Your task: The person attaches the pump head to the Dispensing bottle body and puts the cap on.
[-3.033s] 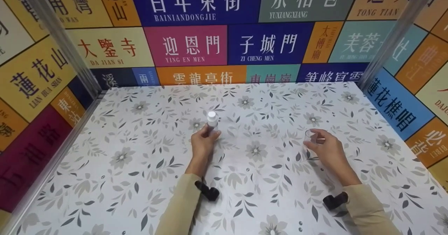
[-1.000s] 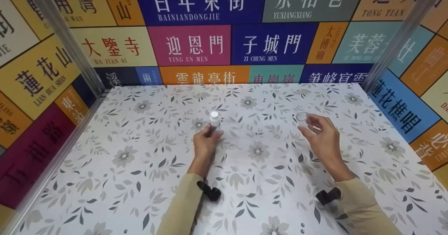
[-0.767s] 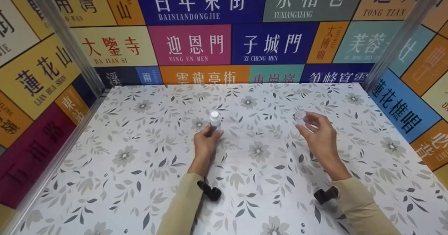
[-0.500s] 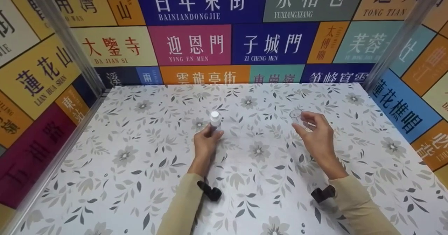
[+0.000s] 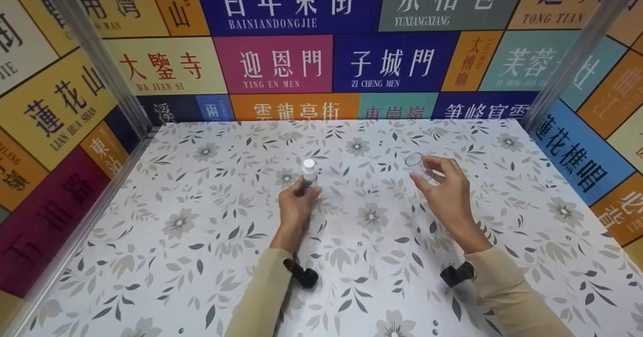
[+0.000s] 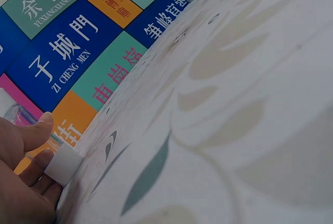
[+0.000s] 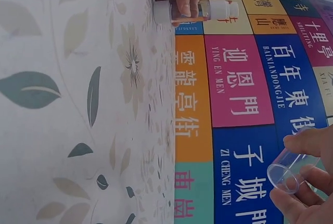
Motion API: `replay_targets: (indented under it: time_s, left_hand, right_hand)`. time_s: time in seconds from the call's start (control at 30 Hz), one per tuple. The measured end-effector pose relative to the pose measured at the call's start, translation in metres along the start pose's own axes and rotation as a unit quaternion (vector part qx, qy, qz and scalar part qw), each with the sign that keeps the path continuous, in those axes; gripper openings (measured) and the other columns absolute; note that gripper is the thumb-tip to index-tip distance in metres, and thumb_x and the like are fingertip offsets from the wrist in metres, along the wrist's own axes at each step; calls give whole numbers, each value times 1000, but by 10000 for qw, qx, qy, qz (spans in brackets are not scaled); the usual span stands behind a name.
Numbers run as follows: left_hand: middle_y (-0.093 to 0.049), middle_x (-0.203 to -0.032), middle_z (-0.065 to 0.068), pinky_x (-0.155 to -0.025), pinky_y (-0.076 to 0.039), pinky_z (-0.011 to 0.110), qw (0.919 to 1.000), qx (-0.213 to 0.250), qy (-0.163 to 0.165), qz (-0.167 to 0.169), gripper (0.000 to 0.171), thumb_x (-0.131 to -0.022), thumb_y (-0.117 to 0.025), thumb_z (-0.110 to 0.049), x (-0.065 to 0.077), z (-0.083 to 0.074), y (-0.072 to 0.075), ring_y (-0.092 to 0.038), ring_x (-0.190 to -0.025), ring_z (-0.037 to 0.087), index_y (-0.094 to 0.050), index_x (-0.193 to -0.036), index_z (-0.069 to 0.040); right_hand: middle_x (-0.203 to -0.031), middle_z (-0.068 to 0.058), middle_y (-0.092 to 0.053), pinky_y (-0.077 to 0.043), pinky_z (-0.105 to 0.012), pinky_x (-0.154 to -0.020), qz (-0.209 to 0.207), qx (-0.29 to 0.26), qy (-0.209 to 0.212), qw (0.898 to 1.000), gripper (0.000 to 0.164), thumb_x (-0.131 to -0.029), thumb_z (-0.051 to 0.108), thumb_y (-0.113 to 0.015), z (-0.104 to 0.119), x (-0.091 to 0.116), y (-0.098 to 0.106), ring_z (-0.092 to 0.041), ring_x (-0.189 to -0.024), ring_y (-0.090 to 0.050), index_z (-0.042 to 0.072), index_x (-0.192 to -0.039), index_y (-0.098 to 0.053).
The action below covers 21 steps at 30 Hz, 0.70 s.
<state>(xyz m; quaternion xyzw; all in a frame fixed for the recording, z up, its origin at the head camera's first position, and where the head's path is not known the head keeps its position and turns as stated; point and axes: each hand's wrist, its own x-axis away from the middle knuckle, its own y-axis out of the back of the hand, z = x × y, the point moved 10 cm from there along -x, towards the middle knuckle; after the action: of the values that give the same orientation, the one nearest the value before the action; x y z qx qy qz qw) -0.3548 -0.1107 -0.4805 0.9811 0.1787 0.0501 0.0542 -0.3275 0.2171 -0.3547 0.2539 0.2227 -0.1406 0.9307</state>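
Observation:
My left hand [image 5: 296, 204] grips a small clear bottle [image 7: 202, 9] with a white top [image 5: 309, 166]. The bottle stands upright near the middle of the table; its white base [image 6: 64, 164] is down at the patterned surface, with thumb and fingers around the clear body. Off to the right, my right hand [image 5: 446, 189] holds a clear, see-through cylindrical cap [image 7: 287, 174] between thumb and fingers, raised above the table. In the head view the cap's round end [image 5: 415, 160] points up and to the left. A gap separates cap and bottle.
A white table [image 5: 201, 287] with grey flower and leaf print lies under both hands. Colourful panels [image 5: 271, 63] with lettering rise behind it and along both sides. A black strap device [image 5: 301, 273] sits on the left wrist and another [image 5: 457, 275] on the right.
My right hand has moved left and farther from me with the clear cap, which it has tilted along the way. My left hand keeps the bottle in nearly the same place.

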Motion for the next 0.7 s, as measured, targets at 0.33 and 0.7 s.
replay_targets:
  time_s: [0.33, 0.7]
  left_hand:
    - [-59, -140, 19, -116, -42, 36, 9996, 268, -92, -6, 57, -84, -76, -4, -1, -2, 0, -54, -136, 31, -56, -137, 0]
    - [-58, -140, 19, -116, -43, 37, 9996, 247, -148, -9, 58, -84, -76, -5, -2, -2, 0, -56, -134, 31, -55, -138, 0]
  right_hand:
    - [-114, -17, -63, -54, -22, -98, 130, -56, 178, 9997, 40, -84, 8, -79, 13, 0, -9, -26, -111, -65, -3, -120, -65]
    - [-111, -18, -62, -56, -29, -99, 197, -261, 493, 9983, 40, -84, 3, -78, 27, -2, -22, -29, -111, -65, -3, -121, -66]
